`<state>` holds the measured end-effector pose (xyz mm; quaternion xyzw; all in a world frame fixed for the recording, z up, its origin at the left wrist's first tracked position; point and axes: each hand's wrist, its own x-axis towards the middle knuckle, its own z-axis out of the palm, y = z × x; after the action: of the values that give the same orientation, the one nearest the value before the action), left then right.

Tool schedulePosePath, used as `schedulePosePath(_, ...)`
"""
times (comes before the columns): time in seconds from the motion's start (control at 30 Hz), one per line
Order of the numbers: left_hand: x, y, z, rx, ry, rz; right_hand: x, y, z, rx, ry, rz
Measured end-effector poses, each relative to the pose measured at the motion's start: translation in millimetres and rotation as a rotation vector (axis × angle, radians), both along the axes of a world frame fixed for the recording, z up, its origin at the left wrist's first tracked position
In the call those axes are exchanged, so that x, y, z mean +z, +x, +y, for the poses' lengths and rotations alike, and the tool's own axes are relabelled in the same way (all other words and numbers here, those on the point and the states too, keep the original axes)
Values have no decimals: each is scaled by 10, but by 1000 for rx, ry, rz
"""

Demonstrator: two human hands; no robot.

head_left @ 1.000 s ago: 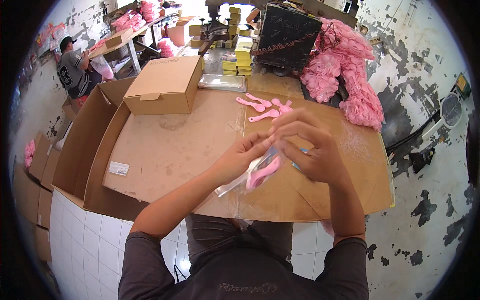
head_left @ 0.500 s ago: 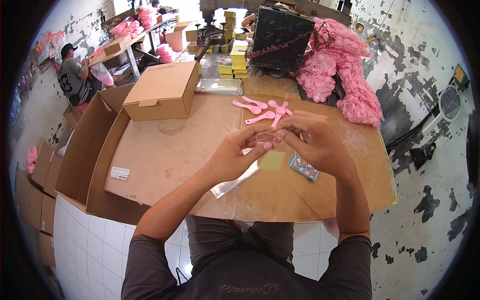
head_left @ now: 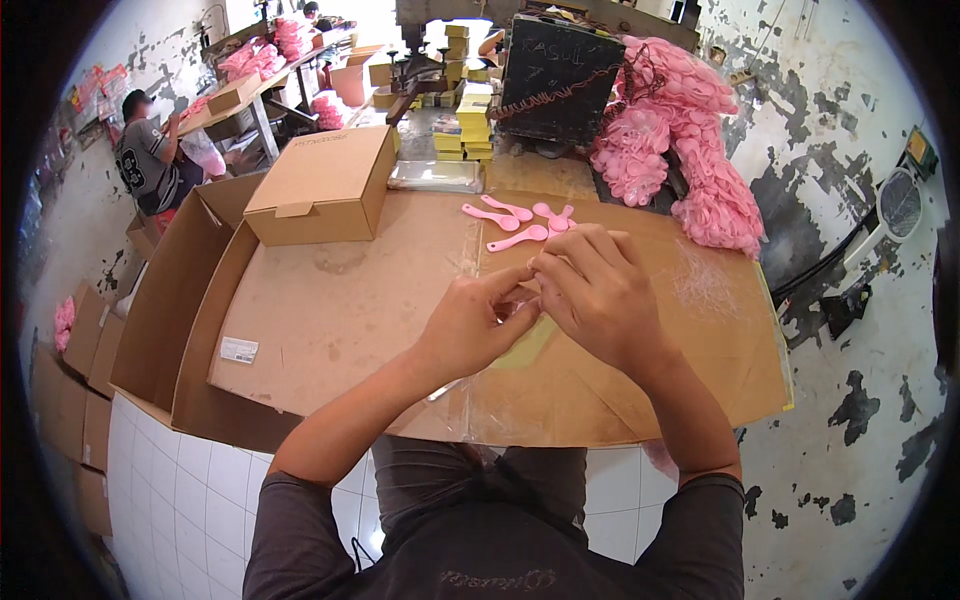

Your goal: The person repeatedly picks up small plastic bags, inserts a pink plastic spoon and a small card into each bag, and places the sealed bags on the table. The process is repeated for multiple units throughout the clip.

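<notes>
Both my hands meet over the cardboard-covered table (head_left: 330, 340). My left hand (head_left: 475, 322) pinches a piece of clear plastic film (head_left: 516, 300), which looks like a small bag. The fingers of my right hand (head_left: 595, 292) are closed at the same film, touching its upper edge. Just below the fingers shows a pale yellow-green square (head_left: 522, 348); I cannot tell whether it is inside the film. Beyond my fingertips lie several pink plastic spoons (head_left: 516, 238). A sliver of clear film (head_left: 445, 389) shows beneath my left wrist.
A closed cardboard box (head_left: 320, 185) stands at the table's far left, beside a long open carton (head_left: 185, 300). A clear plastic packet (head_left: 435, 176), a black box (head_left: 558, 85) and heaped pink spoons (head_left: 715, 190) are at the back. Another person (head_left: 150, 160) works at far left.
My right hand has come in closer to my left, and its fingers have closed at the film. The small blue patterned cards on the table are now hidden behind my right hand.
</notes>
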<state>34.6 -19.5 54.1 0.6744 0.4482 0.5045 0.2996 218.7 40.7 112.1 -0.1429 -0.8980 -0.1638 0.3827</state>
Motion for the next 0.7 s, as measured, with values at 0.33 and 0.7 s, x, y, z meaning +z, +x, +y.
schedulePosePath(0.33, 13, -130, 75, -61, -142, -72, 67, 410, 505, 21, -518, 128)
schedulePosePath(0.7, -256, -457, 292, -199, -252, -426, -615, 2616, 1767, -406, -832, 215)
